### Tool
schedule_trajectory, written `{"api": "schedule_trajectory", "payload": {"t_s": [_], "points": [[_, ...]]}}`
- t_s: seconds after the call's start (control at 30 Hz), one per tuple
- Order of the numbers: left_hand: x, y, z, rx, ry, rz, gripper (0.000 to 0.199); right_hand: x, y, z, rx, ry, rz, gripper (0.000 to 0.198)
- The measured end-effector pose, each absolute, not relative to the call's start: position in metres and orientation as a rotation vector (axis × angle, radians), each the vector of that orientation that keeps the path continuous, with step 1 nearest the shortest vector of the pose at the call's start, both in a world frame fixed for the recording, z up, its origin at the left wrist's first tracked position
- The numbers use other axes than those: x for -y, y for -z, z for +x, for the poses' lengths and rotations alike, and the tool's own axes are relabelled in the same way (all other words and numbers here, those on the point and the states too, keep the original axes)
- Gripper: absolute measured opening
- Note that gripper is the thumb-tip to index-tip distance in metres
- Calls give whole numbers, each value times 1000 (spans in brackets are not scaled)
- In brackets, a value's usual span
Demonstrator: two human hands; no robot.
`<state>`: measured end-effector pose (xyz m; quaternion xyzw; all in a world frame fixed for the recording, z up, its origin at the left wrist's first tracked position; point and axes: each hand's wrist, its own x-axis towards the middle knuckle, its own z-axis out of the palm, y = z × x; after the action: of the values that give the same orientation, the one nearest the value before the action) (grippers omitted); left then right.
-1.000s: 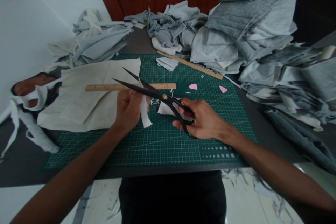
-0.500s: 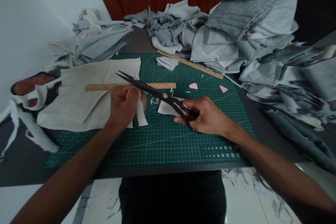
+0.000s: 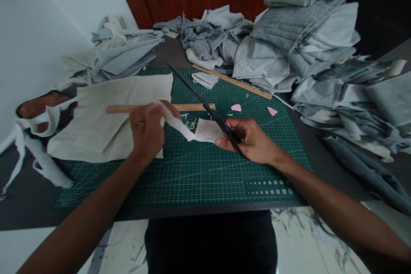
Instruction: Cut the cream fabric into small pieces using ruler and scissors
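Head view: scissors (image 3: 210, 112) now angle clear of left fingers (image 3: 156, 112), versus across them 0.5 s ago. Left fingers pinch strip (image 3: 179, 126) over mat (image 3: 192, 175); right fingers (image 3: 236, 123) curl round scissors. One scissors, one strip, two rulers (image 3: 192, 107), two pink pieces (image 3: 236, 107).

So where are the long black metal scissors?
In the head view, the long black metal scissors are near the middle, in the right hand, above the green gridded mat, crossing over the right end of the nearer tan wooden ruler.
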<state>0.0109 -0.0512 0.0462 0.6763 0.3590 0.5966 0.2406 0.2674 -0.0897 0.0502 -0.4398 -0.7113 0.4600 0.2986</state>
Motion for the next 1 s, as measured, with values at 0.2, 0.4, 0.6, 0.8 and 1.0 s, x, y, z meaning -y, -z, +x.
{"api": "schedule_trajectory", "payload": {"t_s": [0.2, 0.4, 0.6, 0.8, 1.0], "points": [[49, -51, 16, -932, -1763, 1694, 48, 90, -52, 267, 1832, -1380, -1070, 44], [50, -61, 17, -895, -1345, 1301, 42, 88, -51, 266, 1767, -1521, -951, 46], [53, -59, 21, -965, -1038, 1183, 20, 86, -53, 270, 1947, -1509, -964, 45], [51, -58, 19, -944, -1045, 1471, 25, 89, -52, 269, 1939, -1446, -1055, 45], [57, -64, 18, -891, -939, 1530, 32, 87, -45, 259, 1576, -1436, -1019, 48]]}}
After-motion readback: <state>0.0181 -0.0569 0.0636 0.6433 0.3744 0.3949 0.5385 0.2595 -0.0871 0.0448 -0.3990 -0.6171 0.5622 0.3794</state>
